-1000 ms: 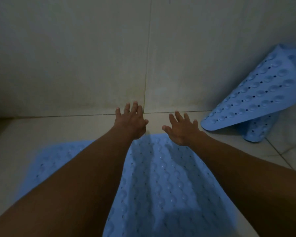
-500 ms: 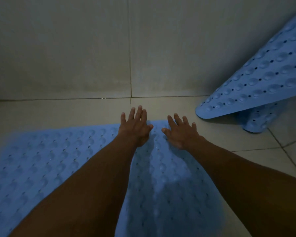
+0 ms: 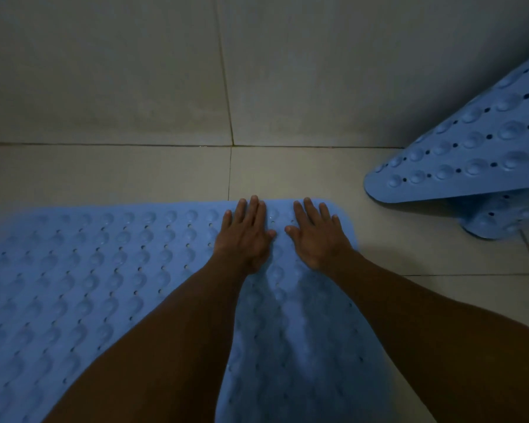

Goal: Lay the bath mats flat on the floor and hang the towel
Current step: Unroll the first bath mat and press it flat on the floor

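Note:
A light blue rubber bath mat (image 3: 83, 270) with rows of bumps and small holes lies spread on the tiled floor in front of me. My left hand (image 3: 242, 236) and my right hand (image 3: 316, 236) rest palm down, side by side, on its far right corner, fingers straight and holding nothing. A second blue bath mat (image 3: 468, 154) leans folded against the wall at the right, one flap raised above the floor. No towel is in view.
A tiled wall (image 3: 165, 71) rises just beyond the mat's far edge. Beige floor tiles (image 3: 409, 239) show between the two mats and at the right. The light is dim.
Both hands have come down from above the floor onto the mat's far edge and now lie flat on it. The view has tipped down, showing more of the mat to the left.

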`<state>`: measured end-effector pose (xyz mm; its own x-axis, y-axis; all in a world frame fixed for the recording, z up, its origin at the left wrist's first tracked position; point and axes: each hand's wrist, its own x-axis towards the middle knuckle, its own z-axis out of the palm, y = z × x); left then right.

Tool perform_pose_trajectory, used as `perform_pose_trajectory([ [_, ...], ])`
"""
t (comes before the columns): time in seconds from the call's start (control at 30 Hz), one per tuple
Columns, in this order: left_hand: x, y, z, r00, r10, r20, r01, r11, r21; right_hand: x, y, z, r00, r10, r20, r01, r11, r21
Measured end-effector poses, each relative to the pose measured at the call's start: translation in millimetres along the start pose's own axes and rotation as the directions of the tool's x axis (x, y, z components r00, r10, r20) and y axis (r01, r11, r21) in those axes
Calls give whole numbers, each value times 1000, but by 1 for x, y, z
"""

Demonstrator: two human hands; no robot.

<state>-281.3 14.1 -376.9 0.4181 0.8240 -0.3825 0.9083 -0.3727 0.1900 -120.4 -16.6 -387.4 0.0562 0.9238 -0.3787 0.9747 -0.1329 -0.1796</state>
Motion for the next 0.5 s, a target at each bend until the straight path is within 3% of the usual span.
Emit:
perform_pose_trajectory([
  [0.13, -2, -8, 22, 996, -11, -85, 10, 1000, -17, -4, 7, 17, 987, -60, -146, 59, 998, -8],
  [0.3, -2, -4, 37, 971, -62, -233, 55, 998, -34, -5, 9, 28, 977, -30, -211, 16, 998, -67],
  [0.5, -2, -6, 42, 958, -68, -279, 53, 997, -61, -4, 9, 35, 960, 3, -278, -22, 998, -64],
])
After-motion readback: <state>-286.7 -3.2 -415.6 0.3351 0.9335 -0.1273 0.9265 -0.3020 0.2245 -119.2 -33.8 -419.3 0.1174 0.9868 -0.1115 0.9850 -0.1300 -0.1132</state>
